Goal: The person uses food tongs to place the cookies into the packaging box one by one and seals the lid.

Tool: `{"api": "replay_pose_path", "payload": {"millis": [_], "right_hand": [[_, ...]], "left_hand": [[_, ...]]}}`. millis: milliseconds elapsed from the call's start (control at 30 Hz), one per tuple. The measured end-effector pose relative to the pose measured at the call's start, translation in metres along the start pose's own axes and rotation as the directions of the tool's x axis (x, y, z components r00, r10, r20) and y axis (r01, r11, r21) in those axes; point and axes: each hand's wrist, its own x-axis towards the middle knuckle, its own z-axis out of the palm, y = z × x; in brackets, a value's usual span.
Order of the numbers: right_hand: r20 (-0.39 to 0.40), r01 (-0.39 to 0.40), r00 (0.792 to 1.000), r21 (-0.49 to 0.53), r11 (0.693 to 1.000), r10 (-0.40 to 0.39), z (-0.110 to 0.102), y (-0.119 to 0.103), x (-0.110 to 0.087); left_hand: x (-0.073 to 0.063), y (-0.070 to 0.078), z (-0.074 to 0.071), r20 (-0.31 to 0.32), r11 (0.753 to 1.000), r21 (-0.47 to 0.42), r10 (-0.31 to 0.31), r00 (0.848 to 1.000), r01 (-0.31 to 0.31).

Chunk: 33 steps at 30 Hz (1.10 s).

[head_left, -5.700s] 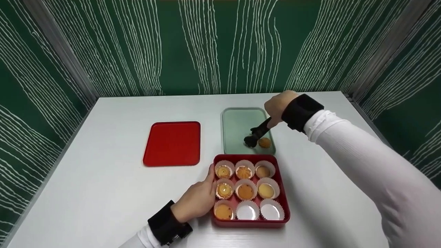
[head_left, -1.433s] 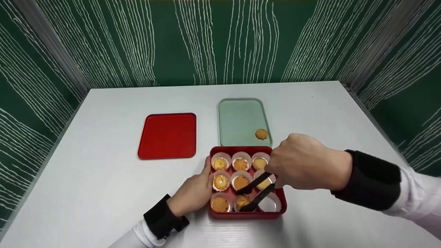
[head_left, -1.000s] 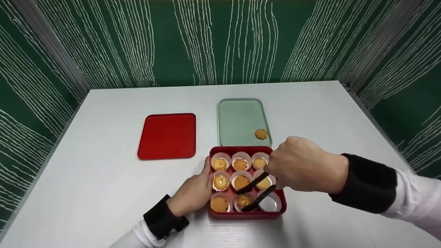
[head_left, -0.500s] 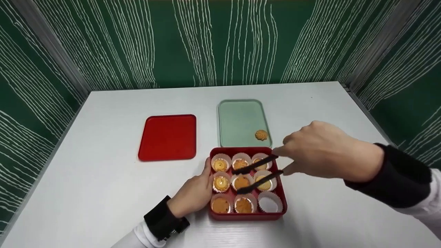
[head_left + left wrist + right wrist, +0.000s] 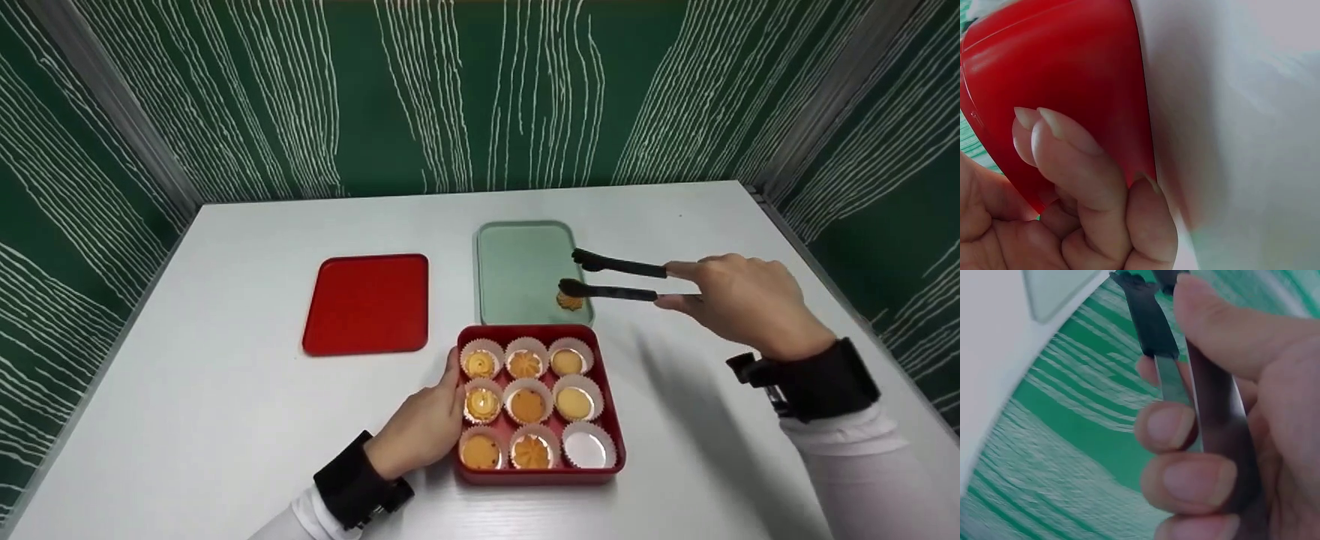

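In the head view my right hand grips black tongs, also large in the right wrist view. Their jaws stand apart over the right edge of a pale green tray. One tip partly covers a swirled cookie on that tray; contact cannot be told. My left hand holds the left side of a red box, its bent fingers against the wall in the left wrist view. Paper cups line the box in rows. Cookies fill all but the near-right cup, which shows its white bottom.
A flat red tray or lid lies on the white table, left of the green tray. Green walls with white streaks enclose the table at the back and both sides.
A cookie was carried by the tongs from the green tray into the near-middle cup and let go. The tongs have since risen and swung back over the tray. My left hand stays put.
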Motion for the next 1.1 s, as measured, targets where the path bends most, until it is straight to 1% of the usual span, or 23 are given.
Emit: {"api": "replay_pose_path", "payload": {"millis": [167,233,333,433,600,800,867,967,1100], "right_hand": [[0.020,-0.064,0.998,0.085,0.994,0.062,0.038,0.011,0.007],[0.028,-0.081,0.997,0.104,0.991,0.079,0.048,0.013,0.008],[0.039,-0.093,0.995,0.126,0.988,0.089,0.058,0.013,0.009],[0.057,-0.088,0.995,0.138,0.987,0.081,0.062,0.012,0.011],[0.087,-0.093,0.993,0.143,0.985,0.081,0.062,0.012,0.014],[0.119,-0.089,0.991,0.180,0.980,0.068,0.066,0.014,0.013],[0.114,-0.085,0.991,0.178,0.980,0.065,0.068,0.015,0.013],[0.096,-0.073,0.994,0.160,0.984,0.058,0.069,0.015,0.013],[0.042,-0.037,0.999,0.130,0.991,0.032,0.070,0.014,0.013]], "left_hand": [[0.001,0.000,0.001,0.000,1.000,0.005,0.001,1.000,-0.001],[0.002,-0.001,0.002,0.000,1.000,0.007,0.003,1.000,-0.003],[0.001,-0.001,0.002,-0.001,1.000,0.009,0.007,1.000,-0.007],[0.001,-0.001,0.001,-0.002,1.000,0.007,0.004,1.000,-0.004],[0.001,-0.003,0.000,-0.005,1.000,0.005,0.000,1.000,0.000],[-0.001,-0.003,-0.002,-0.010,1.000,0.004,0.029,1.000,-0.029],[-0.001,-0.003,-0.002,-0.010,0.999,0.003,0.034,0.999,-0.034],[0.000,-0.003,-0.001,-0.006,1.000,-0.004,0.025,1.000,-0.025],[0.001,-0.003,-0.001,0.001,1.000,-0.010,0.008,1.000,-0.008]]}}
